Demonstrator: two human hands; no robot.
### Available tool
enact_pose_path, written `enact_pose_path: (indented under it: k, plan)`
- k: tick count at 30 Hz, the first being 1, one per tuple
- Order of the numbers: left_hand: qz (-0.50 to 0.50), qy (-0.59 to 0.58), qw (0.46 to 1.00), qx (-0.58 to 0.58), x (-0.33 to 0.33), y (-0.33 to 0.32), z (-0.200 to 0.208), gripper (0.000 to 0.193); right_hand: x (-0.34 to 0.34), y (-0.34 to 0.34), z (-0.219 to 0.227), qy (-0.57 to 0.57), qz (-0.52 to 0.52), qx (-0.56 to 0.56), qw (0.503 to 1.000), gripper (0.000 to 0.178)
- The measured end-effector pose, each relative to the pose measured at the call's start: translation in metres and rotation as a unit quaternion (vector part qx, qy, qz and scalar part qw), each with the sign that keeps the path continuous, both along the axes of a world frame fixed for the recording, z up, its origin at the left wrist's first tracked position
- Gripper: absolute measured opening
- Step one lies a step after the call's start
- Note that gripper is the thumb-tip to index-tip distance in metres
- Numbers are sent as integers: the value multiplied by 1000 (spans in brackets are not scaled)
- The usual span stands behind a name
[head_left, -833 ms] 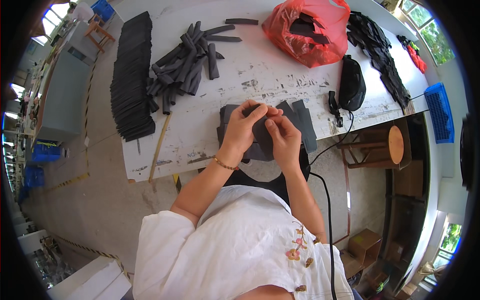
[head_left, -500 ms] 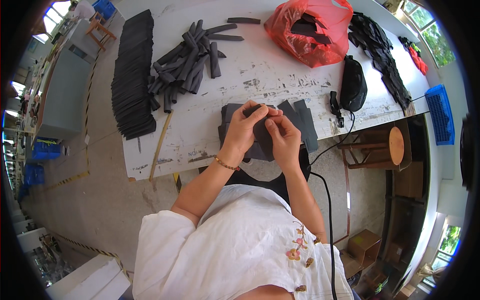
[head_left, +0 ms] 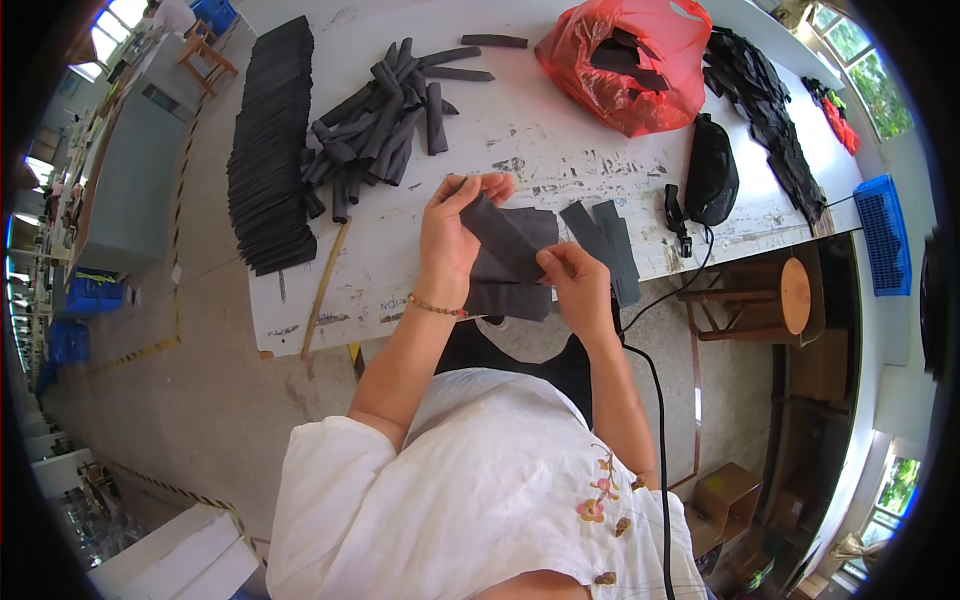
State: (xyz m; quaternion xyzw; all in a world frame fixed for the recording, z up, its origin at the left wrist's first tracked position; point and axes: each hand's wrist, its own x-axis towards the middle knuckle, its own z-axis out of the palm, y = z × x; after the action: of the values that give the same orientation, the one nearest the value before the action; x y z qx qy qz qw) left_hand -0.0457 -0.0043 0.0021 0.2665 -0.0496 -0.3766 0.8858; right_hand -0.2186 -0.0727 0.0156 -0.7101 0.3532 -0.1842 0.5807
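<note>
Both hands hold one dark grey fabric strip (head_left: 503,236) slanted above the front edge of a white worktable (head_left: 560,160). My left hand (head_left: 446,240) grips the strip's upper left end. My right hand (head_left: 575,280) pinches its lower right end. Under the strip lies a small stack of flat dark fabric pieces (head_left: 510,290). Two more flat strips (head_left: 605,245) lie just right of my right hand.
A heap of rolled dark tubes (head_left: 375,125) and a long row of stacked dark pieces (head_left: 268,150) fill the table's left part. A red plastic bag (head_left: 630,60), a black pouch (head_left: 712,170) and more dark pieces (head_left: 765,110) lie to the right. A wooden stool (head_left: 770,295) stands beside the table.
My hands have drawn apart, and the fabric that was bunched between them is now stretched out as a slanted strip.
</note>
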Motion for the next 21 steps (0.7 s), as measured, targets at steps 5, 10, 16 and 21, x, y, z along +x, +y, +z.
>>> enact_pose_path:
  k: [5,10,16,21]
  plan:
    - [25,26,999,8,2,2,-11,6,1,5,-2,-6,-20,-6,1000,14]
    - [29,37,999,8,0,-3,-16,7,0,-4,-8,-15,-33,50,998,16]
    - [45,33,998,16,11,-11,2,11,17,-24,0,-97,-56,39,993,19]
    - [7,-262,908,326,29,11,3,14,22,-51,-5,-51,-43,12,998,22]
